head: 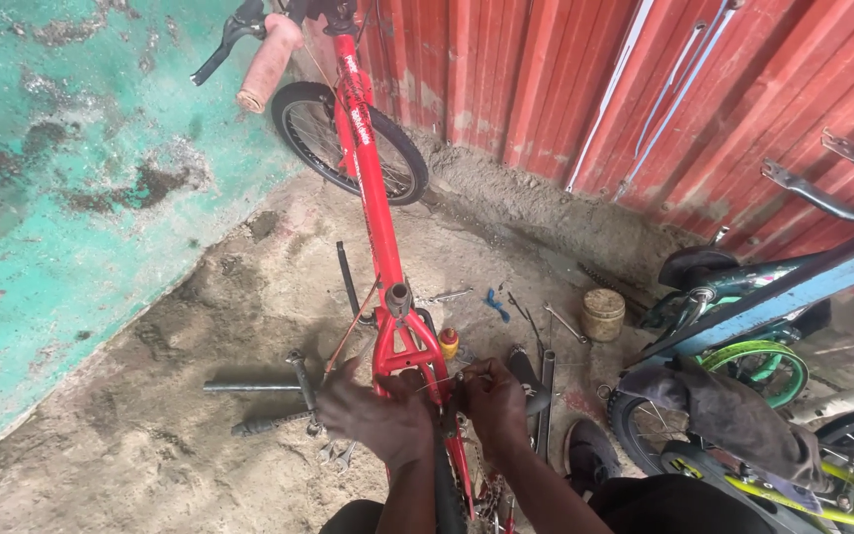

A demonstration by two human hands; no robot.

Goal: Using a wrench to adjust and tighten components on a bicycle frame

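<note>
A small red bicycle frame (378, 213) stands in front of me, its front wheel (348, 143) near the corrugated wall and a pink handlebar grip (267, 61) at the top. My left hand (373, 415) grips the rear stays just below the open seat tube (397, 294). My right hand (491, 400) is closed on a thin cable or wire beside the stay, close to the left hand. The rear tyre (445, 494) shows between my forearms.
Tools lie on the sandy ground: a long wrench (249, 387), a metal rod (548, 396), spanners (565, 323), a blue piece (496, 304), a small orange bottle (449, 342) and a round tin (602, 314). Other bicycles (743, 396) crowd the right. A green painted wall (71, 198) stands left.
</note>
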